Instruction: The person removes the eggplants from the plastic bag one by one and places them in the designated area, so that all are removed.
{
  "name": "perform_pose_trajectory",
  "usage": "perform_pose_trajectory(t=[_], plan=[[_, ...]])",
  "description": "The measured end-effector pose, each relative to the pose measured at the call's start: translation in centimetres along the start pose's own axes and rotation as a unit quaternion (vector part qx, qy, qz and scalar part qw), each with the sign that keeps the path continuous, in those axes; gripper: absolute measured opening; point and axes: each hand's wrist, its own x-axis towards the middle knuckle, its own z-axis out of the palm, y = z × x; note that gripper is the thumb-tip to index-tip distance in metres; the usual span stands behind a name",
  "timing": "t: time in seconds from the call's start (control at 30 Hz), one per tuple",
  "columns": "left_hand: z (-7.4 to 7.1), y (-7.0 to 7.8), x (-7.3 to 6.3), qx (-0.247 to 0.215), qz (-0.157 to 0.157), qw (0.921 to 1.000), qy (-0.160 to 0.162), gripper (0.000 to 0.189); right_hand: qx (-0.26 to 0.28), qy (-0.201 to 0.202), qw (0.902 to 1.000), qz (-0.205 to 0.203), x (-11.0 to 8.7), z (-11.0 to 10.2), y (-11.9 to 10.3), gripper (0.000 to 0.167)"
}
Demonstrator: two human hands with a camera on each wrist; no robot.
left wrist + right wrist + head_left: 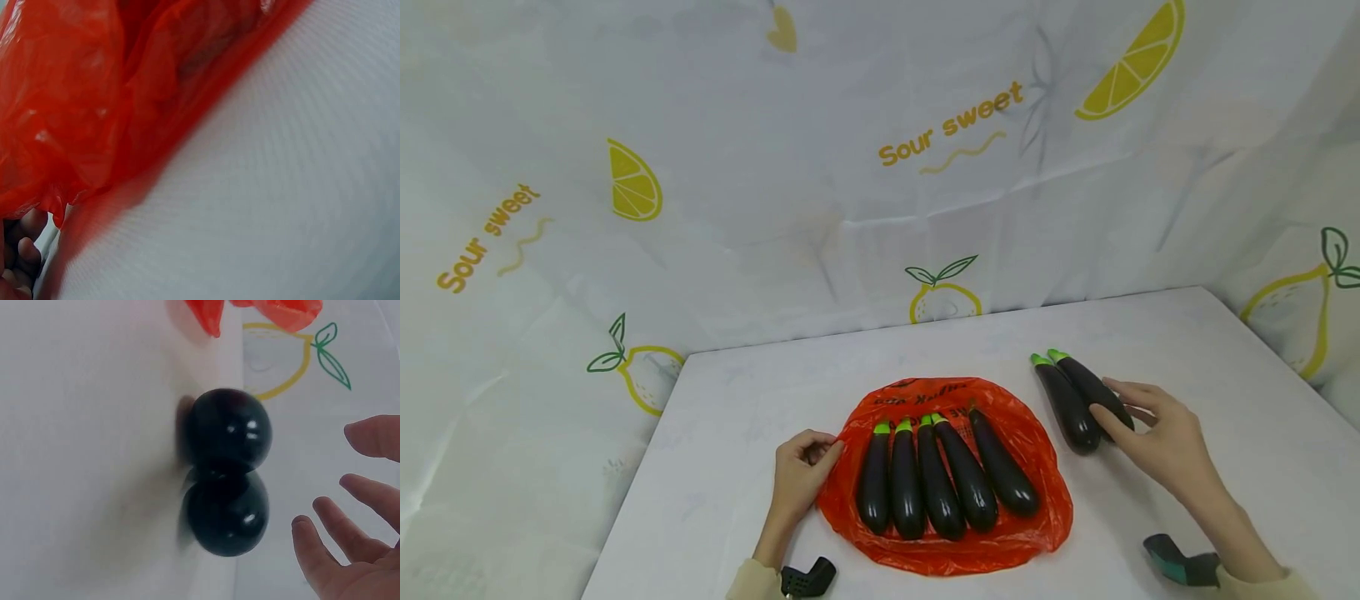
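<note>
Several dark eggplants (942,492) with green stem ends lie side by side on a red plastic bag (955,560). My left hand (805,468) pinches the bag's left edge between thumb and fingers. In the left wrist view, the gathered bag edge (59,203) meets my fingers (28,250) at the lower left. Two more eggplants lie together to the right of the bag, a left one (1066,408) and a right one (1093,385). Around the lower end of the right one, my right hand (1165,442) is spread; in the right wrist view its fingers (350,531) stand apart from both.
All of this lies on a white table (722,417). A white sheet with lemon prints (820,183) hangs behind the table's back edge. Dark devices are strapped at the left wrist (808,577) and the right wrist (1180,562).
</note>
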Motion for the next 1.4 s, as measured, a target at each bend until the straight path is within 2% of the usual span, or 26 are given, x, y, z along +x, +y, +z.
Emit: perform_pose_trajectory(t=[0.17, 0.4, 0.57, 0.73, 0.77, 1.0, 1.1, 1.23, 1.4], plan=[[-0.2, -0.3, 0.1, -0.013, 0.006, 0.9999, -0.006, 0.007, 0.024, 0.004, 0.9995, -0.022, -0.4, 0.1, -1.3, 0.044], [-0.1, -0.2, 0.1, -0.007, -0.004, 1.0, -0.001, 0.01, 0.08, -0.024, 0.996, -0.033, -0.9, 0.6, -2.7, 0.041], [-0.1, 1.5, 0.0, -0.008, -0.011, 0.9999, 0.001, 0.005, 0.094, -0.051, 0.9937, -0.033, -1.5, 1.3, -3.7, 0.042], [-0.3, 2.9, -0.2, -0.018, 0.0, 0.9998, -0.001, 0.004, 0.081, -0.083, 0.993, -0.022, -2.1, 2.0, -4.7, 0.042], [-0.3, 2.8, -0.2, -0.016, -0.001, 0.9999, -0.001, 0.004, 0.081, -0.09, 0.9924, -0.021, -2.2, 2.1, -4.9, 0.041], [-0.2, -0.2, 0.1, -0.023, 0.008, 0.9997, -0.008, 0.011, 0.087, -0.117, 0.9892, -0.016, -3.0, 2.8, -6.2, 0.041], [-0.2, -0.2, 0.1, -0.019, 0.0, 0.9998, -0.006, 0.012, 0.079, -0.111, 0.9904, -0.018, -3.3, 3.0, -6.6, 0.042], [-0.1, 0.6, 0.0, -0.01, -0.012, 0.9999, -0.001, 0.008, 0.081, -0.105, 0.9908, -0.026, -3.5, 3.1, -7.0, 0.043], [-0.3, 2.5, -0.1, -0.014, 0.003, 0.9999, -0.002, 0.006, 0.083, -0.121, 0.9888, -0.026, -3.7, 3.3, -7.4, 0.042]])
